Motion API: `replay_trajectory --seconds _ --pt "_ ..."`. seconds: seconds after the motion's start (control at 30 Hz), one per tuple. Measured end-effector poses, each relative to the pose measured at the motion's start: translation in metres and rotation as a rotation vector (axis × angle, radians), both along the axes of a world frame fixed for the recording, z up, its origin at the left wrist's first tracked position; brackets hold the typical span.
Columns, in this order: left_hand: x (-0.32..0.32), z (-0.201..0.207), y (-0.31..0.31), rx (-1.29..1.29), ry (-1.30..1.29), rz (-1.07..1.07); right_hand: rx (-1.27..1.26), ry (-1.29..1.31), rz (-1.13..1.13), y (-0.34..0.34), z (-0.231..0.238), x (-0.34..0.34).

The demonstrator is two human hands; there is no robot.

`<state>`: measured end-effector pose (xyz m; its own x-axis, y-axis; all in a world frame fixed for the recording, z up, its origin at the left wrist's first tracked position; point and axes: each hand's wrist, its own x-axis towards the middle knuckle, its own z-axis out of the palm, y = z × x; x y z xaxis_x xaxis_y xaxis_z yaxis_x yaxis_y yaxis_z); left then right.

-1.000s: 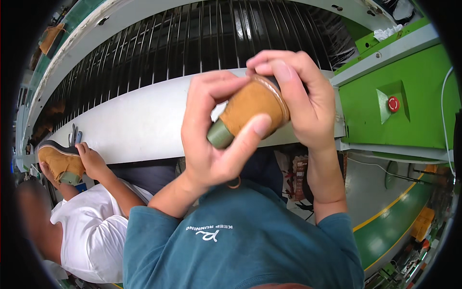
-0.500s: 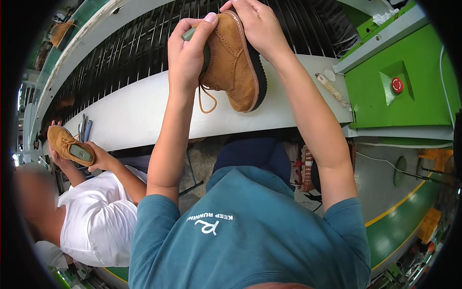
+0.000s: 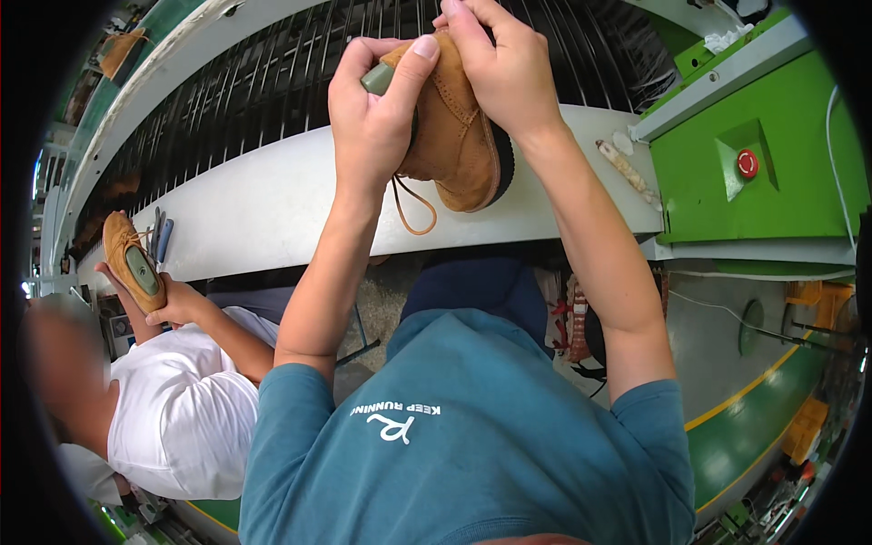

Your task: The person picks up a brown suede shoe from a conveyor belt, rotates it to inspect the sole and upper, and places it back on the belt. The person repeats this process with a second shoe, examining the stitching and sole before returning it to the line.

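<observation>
A tan suede lace-up shoe (image 3: 451,113) is held up over the white ledge, its toe toward me and its dark sole facing right. My left hand (image 3: 377,113) is closed round its opening, thumb pressed on the suede near the heel. A green piece (image 3: 377,79) shows inside the opening beside that hand. My right hand (image 3: 513,77) is closed against the sole side near the heel, thumb and fingers bent together at the top. The frame edge and the hand itself partly hide those fingertips. A loose brown lace loop (image 3: 427,227) hangs below the shoe.
Dark rollers or bars (image 3: 236,100) run behind the white ledge (image 3: 272,200). A green machine panel with a red button (image 3: 748,163) stands at right. A co-worker in a white shirt (image 3: 186,404) at left holds a similar shoe (image 3: 132,259) near several hand tools (image 3: 162,238).
My left hand has moved right and slightly down. The shoe has turned, showing less sole, and my right thumb and fingers have drawn together near the heel. The co-worker's shoe has tilted more upright.
</observation>
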<state>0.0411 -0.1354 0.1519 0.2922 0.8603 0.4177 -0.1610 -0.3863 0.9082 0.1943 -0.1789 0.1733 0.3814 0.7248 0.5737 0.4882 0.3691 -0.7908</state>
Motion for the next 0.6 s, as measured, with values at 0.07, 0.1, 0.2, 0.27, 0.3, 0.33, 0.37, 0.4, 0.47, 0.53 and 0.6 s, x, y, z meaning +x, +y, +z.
replay_trajectory --seconds 0.07,0.1,0.2,0.27,0.3,0.33,0.37,0.4,0.47,0.53,0.6 --pt "-0.002 0.002 -0.003 0.017 -0.033 -0.027 0.006 -0.009 -0.019 -0.004 0.000 -0.001" --pt "-0.003 0.001 -0.006 0.028 -0.049 -0.038 0.041 -0.006 -0.007 -0.010 -0.001 -0.003" --pt "-0.006 -0.001 -0.012 0.079 -0.062 -0.046 0.106 0.053 -0.003 -0.024 -0.007 -0.011" --pt "-0.009 -0.004 -0.015 0.100 -0.064 -0.054 0.143 0.115 -0.025 -0.028 -0.018 -0.014" --pt "-0.011 -0.005 -0.016 0.103 -0.063 -0.061 0.186 0.123 -0.025 -0.030 -0.021 -0.015" --pt "-0.014 -0.007 -0.017 0.105 -0.063 -0.068 0.207 0.135 -0.013 -0.033 -0.022 -0.018" --pt "-0.017 -0.009 -0.018 0.140 -0.049 -0.054 0.228 0.147 -0.002 -0.037 -0.021 -0.021" --pt "-0.020 -0.011 -0.017 0.178 -0.075 -0.058 0.248 0.159 0.008 -0.042 -0.022 -0.025" --pt "-0.029 -0.015 -0.016 0.262 -0.113 -0.059 0.237 0.153 0.156 -0.060 -0.028 -0.027" --pt "-0.049 -0.025 -0.004 0.171 -0.026 -0.090 0.308 0.191 0.251 -0.072 -0.038 -0.037" --pt "-0.063 -0.034 0.014 -0.163 -0.140 -0.219 0.236 0.144 0.345 -0.086 -0.060 -0.034"
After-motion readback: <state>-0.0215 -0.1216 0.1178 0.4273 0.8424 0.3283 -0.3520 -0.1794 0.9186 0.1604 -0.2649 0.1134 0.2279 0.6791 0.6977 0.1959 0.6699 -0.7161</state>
